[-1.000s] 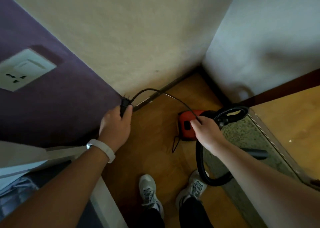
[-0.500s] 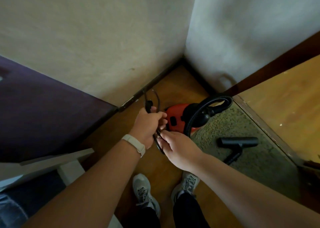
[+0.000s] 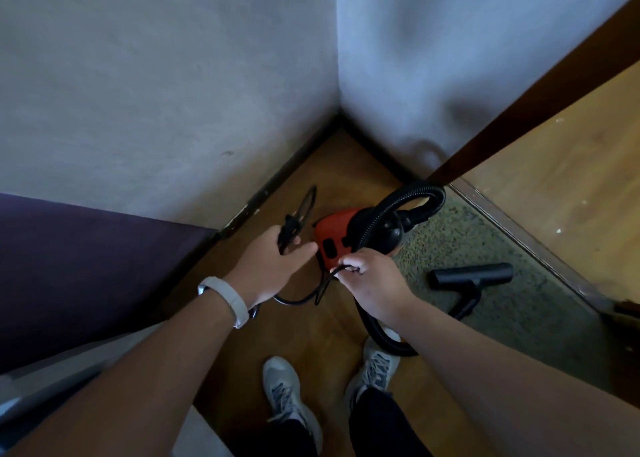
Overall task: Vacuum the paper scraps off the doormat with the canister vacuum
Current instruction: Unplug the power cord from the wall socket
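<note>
A small red canister vacuum (image 3: 334, 236) sits on the wooden floor in the room corner, its black ribbed hose (image 3: 401, 200) arching over it. My left hand (image 3: 273, 262) is closed around the black plug and a loop of the power cord (image 3: 304, 210). Just right of it, my right hand (image 3: 372, 280) pinches another stretch of the same cord in front of the vacuum. The black floor nozzle (image 3: 471, 274) lies on the speckled grey-green doormat (image 3: 519, 304) to the right. No paper scraps are visible on the mat.
Two white walls meet behind the vacuum, with dark skirting along the floor. A purple wall panel (image 3: 86, 266) fills the left. A wooden door (image 3: 571, 176) stands at right beyond a metal threshold. My feet in grey shoes (image 3: 287, 394) stand on the wooden floor.
The view swung away from the wall socket. My left hand carried the plug down from the wall toward the vacuum, and both hands now gather the cord in loops.
</note>
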